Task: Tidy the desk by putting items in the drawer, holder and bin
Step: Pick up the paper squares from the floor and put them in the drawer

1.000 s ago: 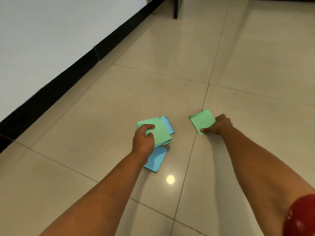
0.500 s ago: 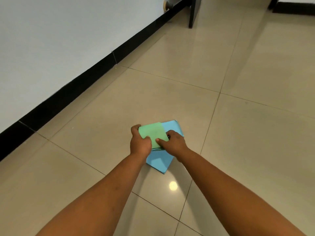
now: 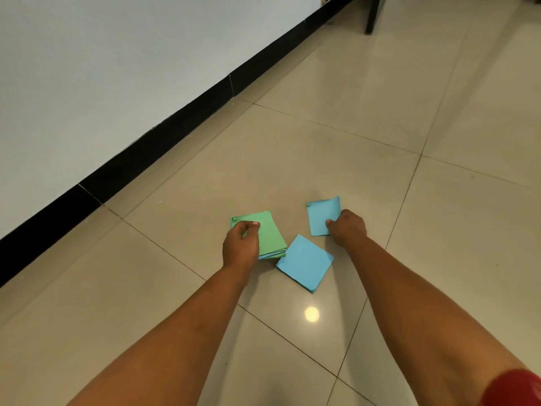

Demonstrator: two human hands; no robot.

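On the tiled floor lie square paper notes. My left hand (image 3: 240, 244) grips a stack of notes with green on top (image 3: 270, 235), thumb over its near-left corner. My right hand (image 3: 347, 227) pinches the lower right edge of a single blue note (image 3: 322, 216), whose far edge curls up. A small pile of blue notes (image 3: 304, 262) lies flat on the floor between my two hands, touched by neither.
A white wall with a black skirting board (image 3: 175, 124) runs along the left. A dark furniture leg (image 3: 373, 13) stands at the far top. Beige glossy tiles (image 3: 439, 112) spread to the right and ahead. A lamp glare (image 3: 311, 314) shines on the floor near the notes.
My right hand left the green stack and moved right, now pinching a separate blue note. The blue pile that lay under the stack is now uncovered between my hands.
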